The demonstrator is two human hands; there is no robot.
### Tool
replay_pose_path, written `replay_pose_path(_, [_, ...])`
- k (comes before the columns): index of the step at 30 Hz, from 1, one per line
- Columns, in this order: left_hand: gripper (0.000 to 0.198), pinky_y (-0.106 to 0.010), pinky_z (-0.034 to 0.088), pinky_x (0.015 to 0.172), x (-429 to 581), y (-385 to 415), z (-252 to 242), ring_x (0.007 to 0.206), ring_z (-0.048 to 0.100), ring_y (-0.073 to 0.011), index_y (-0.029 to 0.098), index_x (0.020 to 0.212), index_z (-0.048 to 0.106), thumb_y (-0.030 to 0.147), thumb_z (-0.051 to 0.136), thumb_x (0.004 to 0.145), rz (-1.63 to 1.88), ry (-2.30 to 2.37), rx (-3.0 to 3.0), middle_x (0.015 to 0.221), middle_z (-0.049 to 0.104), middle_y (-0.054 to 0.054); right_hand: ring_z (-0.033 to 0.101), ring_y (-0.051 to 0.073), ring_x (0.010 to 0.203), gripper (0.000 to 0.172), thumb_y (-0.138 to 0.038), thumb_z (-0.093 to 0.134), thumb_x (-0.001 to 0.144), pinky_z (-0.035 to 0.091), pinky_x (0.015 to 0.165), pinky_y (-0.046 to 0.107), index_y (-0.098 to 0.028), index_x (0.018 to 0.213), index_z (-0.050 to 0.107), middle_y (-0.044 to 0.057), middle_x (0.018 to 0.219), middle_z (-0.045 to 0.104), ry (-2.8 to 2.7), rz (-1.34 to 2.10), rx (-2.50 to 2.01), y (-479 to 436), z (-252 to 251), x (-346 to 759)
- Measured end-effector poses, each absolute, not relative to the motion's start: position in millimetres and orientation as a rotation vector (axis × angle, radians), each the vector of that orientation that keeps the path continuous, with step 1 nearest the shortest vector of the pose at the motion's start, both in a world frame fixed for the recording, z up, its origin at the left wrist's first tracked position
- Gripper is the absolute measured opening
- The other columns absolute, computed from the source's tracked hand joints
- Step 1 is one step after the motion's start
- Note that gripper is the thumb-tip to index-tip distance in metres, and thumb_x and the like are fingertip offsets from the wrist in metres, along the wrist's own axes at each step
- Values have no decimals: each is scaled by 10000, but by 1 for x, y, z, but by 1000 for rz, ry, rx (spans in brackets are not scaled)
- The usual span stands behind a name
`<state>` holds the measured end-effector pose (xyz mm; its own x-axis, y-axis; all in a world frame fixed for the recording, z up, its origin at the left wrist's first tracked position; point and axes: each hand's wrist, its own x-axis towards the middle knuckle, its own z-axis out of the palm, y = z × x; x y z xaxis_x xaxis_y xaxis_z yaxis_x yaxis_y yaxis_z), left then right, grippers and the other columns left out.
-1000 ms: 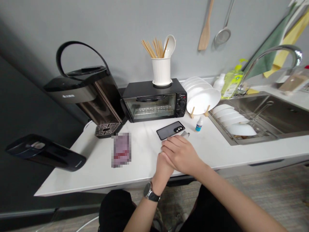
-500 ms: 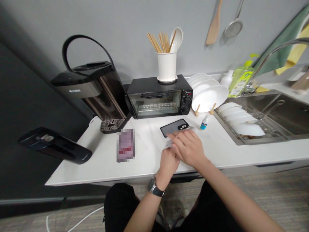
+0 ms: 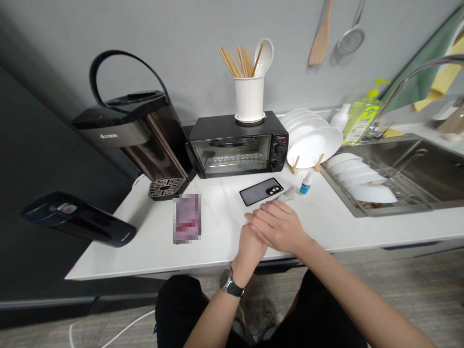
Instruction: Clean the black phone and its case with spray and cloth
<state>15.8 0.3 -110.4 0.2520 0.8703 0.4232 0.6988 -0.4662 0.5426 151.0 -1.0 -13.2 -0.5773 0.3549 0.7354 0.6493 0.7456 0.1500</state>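
My left hand (image 3: 252,244), a watch (image 3: 231,282) on its wrist, is closed above the counter's front part. My right hand (image 3: 278,225) lies across it, fingers curled over and pressed together. Their overlap hides whatever may be between them. Just beyond the fingers lies a phone case or phone (image 3: 258,192), grey with a black rim and camera openings. A pale, thin piece (image 3: 288,194), its material unclear, rests beside its right end. Close by stands a small white bottle (image 3: 305,184) with a blue label.
A pixelated purple item (image 3: 187,218) lies to the left, near a dark flask-like object (image 3: 79,220) and a water dispenser (image 3: 137,140). Behind are a toaster oven (image 3: 235,145) bearing a chopstick cup (image 3: 249,99), and racked plates (image 3: 315,147). The sink (image 3: 426,188) is at right.
My right hand has drawn back from the phone-shaped item and lies lower over the left. The whitish bit seen between my hands before is now out of sight.
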Motion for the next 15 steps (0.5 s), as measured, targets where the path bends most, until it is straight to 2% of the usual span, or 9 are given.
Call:
replay_pose_path(3, [183, -288, 544, 646, 15, -5, -100, 679, 732, -221, 176, 931, 687, 256, 542, 1006, 996, 1427, 2292, 776, 762, -73, 562, 190, 704, 322, -280, 368, 1093, 397, 657, 339, -200, 951, 646, 35, 775, 654, -2037, -367, -1004, 7, -15, 168])
replay_pose_path(6, [179, -274, 554, 682, 14, -10, -90, 773, 765, -216, 195, 1107, 676, 275, 535, 1032, 970, 1401, 2289, 909, 799, -65, 531, 183, 655, 400, -253, 276, 1093, 383, 629, 328, -221, 837, 581, 28, 723, 590, -1805, -189, -1190, 2, -17, 171])
replay_pose_path(8, [178, -282, 556, 683, 15, -10, -91, 779, 768, -228, 183, 1067, 688, 234, 524, 1022, 924, 1429, 2336, 876, 795, -75, 554, 206, 741, 370, -243, 311, 1075, 428, 723, 347, -225, 826, 585, 52, 782, 621, -1820, -226, -1174, -8, -16, 162])
replay_pose_path(11, [193, -303, 548, 644, 15, -8, -97, 713, 753, -252, 154, 877, 696, 160, 527, 971, 844, 1472, 2426, 760, 763, -106, 569, 232, 843, 308, -239, 397, 1055, 440, 869, 396, -220, 861, 635, 68, 866, 683, -2051, -396, -979, -15, -12, 152])
replay_pose_path(13, [221, -308, 539, 618, 14, -7, -99, 671, 740, -256, 154, 801, 683, 141, 526, 957, 822, 1477, 2448, 717, 746, -113, 577, 226, 826, 271, -281, 433, 1064, 437, 823, 382, -212, 965, 676, 59, 883, 701, -2185, -479, -869, -11, -10, 157])
replay_pose_path(15, [204, -303, 542, 634, 14, -8, -98, 697, 750, -251, 152, 882, 699, 169, 525, 987, 847, 1470, 2433, 764, 763, -107, 590, 212, 785, 292, -330, 416, 1082, 420, 723, 354, -197, 1090, 676, 50, 875, 701, -2159, -443, -944, -5, -11, 168])
